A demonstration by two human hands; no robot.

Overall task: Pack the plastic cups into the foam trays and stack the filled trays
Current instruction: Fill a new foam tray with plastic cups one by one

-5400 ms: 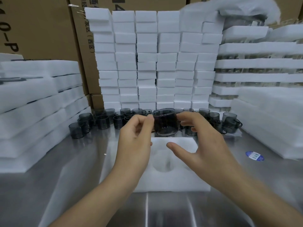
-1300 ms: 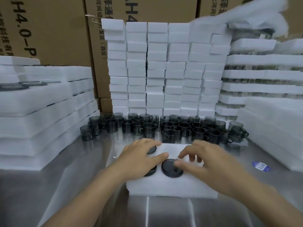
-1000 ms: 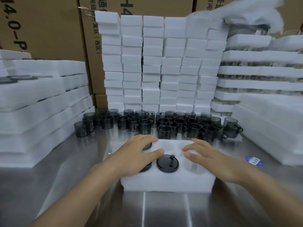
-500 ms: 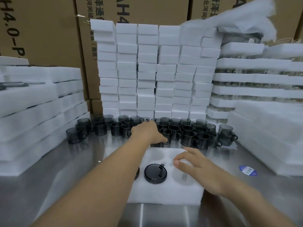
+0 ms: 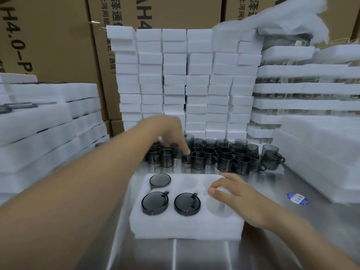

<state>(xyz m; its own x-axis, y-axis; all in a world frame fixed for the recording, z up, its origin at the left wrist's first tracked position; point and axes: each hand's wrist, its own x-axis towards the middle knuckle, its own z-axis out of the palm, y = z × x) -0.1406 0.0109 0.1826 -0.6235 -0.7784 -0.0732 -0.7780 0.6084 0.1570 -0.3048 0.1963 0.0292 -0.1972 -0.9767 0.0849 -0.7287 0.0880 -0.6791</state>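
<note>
A white foam tray [image 5: 185,228] lies on the steel table in front of me. Three dark smoky plastic cups sit upside down in its pockets: one at back left [image 5: 160,180], two in the front row [image 5: 154,202] [image 5: 187,204]. The front right pocket [image 5: 219,209] and the other back pockets hold nothing. Several loose cups [image 5: 224,158] stand behind the tray. My left hand [image 5: 169,137] reaches down among them, blurred, with the index fingertip on one cup's rim; any grip is unclear. My right hand [image 5: 239,199] rests with relaxed fingers on the tray's right side.
A wall of small white foam blocks [image 5: 175,84] stands behind the cups. Stacked foam trays rise at the left [image 5: 39,133] and the right [image 5: 311,98]. Cardboard boxes [image 5: 48,36] fill the back. A blue sticker [image 5: 297,198] lies on the table [image 5: 194,256] at right.
My left hand left the tray and reached back to the loose cups, uncovering the two left cups in the tray. My right hand stayed on the tray's right side.
</note>
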